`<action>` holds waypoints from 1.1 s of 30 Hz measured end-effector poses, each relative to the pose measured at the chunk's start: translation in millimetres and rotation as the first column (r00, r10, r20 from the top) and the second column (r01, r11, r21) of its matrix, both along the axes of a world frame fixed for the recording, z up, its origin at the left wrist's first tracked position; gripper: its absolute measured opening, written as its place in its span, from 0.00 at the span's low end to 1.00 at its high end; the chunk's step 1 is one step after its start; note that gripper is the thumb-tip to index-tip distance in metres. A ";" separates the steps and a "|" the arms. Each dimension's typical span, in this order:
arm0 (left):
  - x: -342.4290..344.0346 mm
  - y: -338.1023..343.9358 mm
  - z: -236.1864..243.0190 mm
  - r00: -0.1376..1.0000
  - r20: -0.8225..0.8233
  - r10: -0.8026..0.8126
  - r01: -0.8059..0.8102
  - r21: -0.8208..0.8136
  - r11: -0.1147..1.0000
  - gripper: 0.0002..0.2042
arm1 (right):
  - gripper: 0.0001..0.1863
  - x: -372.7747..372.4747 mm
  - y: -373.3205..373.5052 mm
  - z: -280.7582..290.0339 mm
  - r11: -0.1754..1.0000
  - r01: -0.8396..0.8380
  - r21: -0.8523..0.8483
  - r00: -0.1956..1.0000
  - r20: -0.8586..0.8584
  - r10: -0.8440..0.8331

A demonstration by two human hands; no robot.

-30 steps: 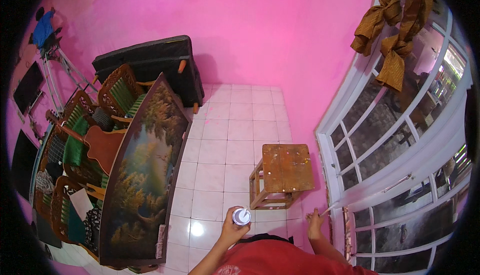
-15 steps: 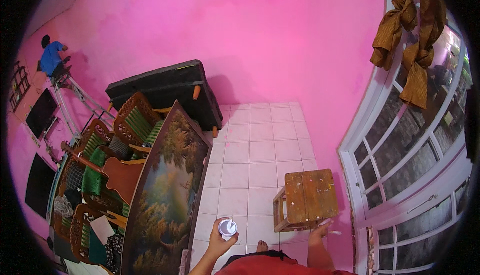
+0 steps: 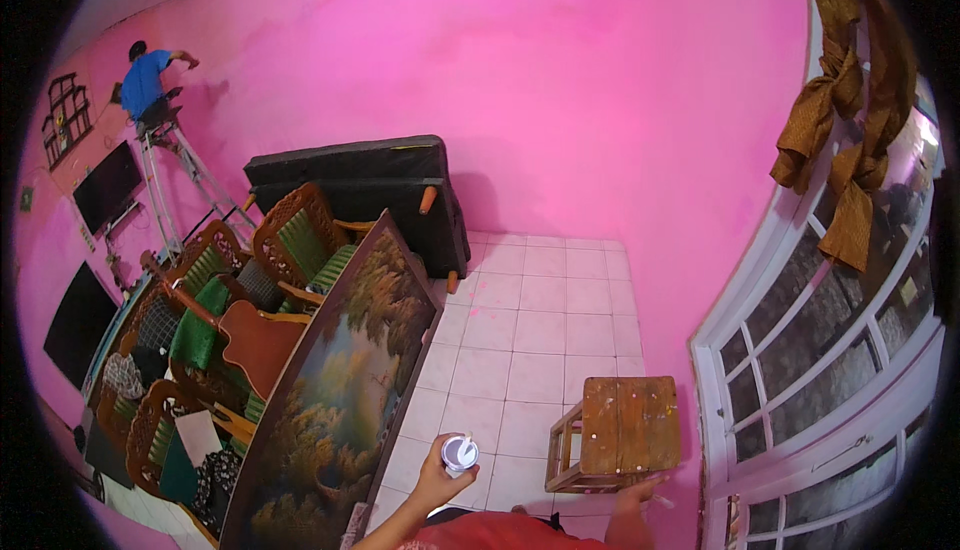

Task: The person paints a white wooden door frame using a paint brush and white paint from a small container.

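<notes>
My left hand (image 3: 440, 478) is closed round a small white cup (image 3: 461, 458) with a pale stick in it, held over the tiled floor. Low on the right, my right hand (image 3: 632, 498) grips a thin pale tool, probably a brush (image 3: 661, 500), blurred and partly out of clear sight, just beside a paint-spotted wooden stool (image 3: 630, 420). The white-framed window and door (image 3: 720, 390) stand to the right of that hand.
A framed landscape painting (image 3: 320, 400) leans by stacked carved chairs (image 3: 290, 240), a guitar (image 3: 255, 340) and an upended black sofa (image 3: 350, 175). A co-worker in blue (image 3: 146, 85) sits atop a ladder (image 3: 195, 175) at the pink wall (image 3: 530, 90). Knotted brown curtains (image 3: 850, 190) hang top right.
The view has tilted up and shifted, so the room sits lower in the picture and more wall shows. The co-worker's arm now reaches out toward the wall. Both my hands still hold their things.
</notes>
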State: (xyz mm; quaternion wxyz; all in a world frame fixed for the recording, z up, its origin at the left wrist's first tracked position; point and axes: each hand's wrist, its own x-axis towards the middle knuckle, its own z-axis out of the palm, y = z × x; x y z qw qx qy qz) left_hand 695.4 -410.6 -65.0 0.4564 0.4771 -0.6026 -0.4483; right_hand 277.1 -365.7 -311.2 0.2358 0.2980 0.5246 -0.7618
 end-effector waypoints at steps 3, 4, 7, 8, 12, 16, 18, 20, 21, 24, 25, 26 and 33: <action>4.4 -0.6 -5.7 1.000 -0.030 0.003 -0.004 -0.001 1.000 0.30 | 0.48 3.5 -7.4 -1.8 0.999 -0.020 -0.027 1.000 -0.011 0.020; 5.6 -0.8 -9.2 0.999 -0.040 -0.001 0.001 -0.004 1.000 0.30 | 0.48 1.7 -7.0 -1.1 1.000 -0.018 -0.021 1.000 -0.012 0.017; 7.6 -1.4 -11.5 0.999 -0.040 -0.004 0.004 -0.001 1.000 0.30 | 0.48 4.6 -11.0 -4.3 1.000 -0.023 -0.017 1.000 -0.007 0.023; 7.4 -3.0 -10.2 0.999 -0.034 -0.013 0.013 0.001 1.000 0.30 | 0.48 4.5 -13.3 -4.4 0.999 -0.024 -0.020 1.000 -0.008 0.024; 6.3 -5.3 -6.7 1.000 0.002 0.008 -0.008 -0.026 1.000 0.29 | 0.49 6.2 -16.4 -7.2 0.999 -0.026 -0.024 1.000 -0.011 0.026; 8.6 -6.6 -3.6 1.000 0.006 0.004 -0.003 -0.010 1.000 0.29 | 0.49 8.0 -21.4 -8.2 0.999 -0.030 -0.030 1.000 -0.011 0.029; 11.7 -6.2 -4.5 1.000 0.016 0.006 -0.006 -0.013 1.000 0.29 | 0.49 9.6 -24.4 -8.5 0.999 -0.033 -0.039 0.999 -0.003 0.033; 16.0 -5.4 -10.2 0.999 0.026 0.026 -0.026 -0.004 1.000 0.30 | 0.49 9.3 -26.6 -8.0 0.998 -0.033 -0.051 0.999 0.001 0.033; 17.2 -6.1 -10.6 1.000 0.026 0.017 -0.017 -0.004 1.000 0.30 | 0.49 8.9 -28.0 -7.5 0.998 -0.030 -0.058 1.000 0.002 0.030; 15.5 -2.6 0.9 0.998 0.054 0.038 -0.038 -0.003 0.999 0.30 | 0.50 8.6 -29.0 -5.3 0.997 -0.026 -0.072 1.000 -0.002 0.026; 13.8 -0.9 4.8 0.998 0.051 0.026 -0.026 0.000 1.000 0.30 | 0.50 8.7 -29.0 -4.5 0.997 -0.023 -0.077 1.000 -0.003 0.023; 12.6 -0.5 8.8 0.997 0.075 0.034 -0.035 0.006 0.999 0.30 | 0.50 7.8 -29.1 -3.4 0.996 -0.024 -0.085 1.000 -0.003 0.024; 12.1 0.2 2.0 0.997 0.070 0.040 -0.040 -0.014 0.999 0.30 | 0.51 7.2 -25.3 1.1 0.992 -0.023 -0.128 1.000 -0.002 0.023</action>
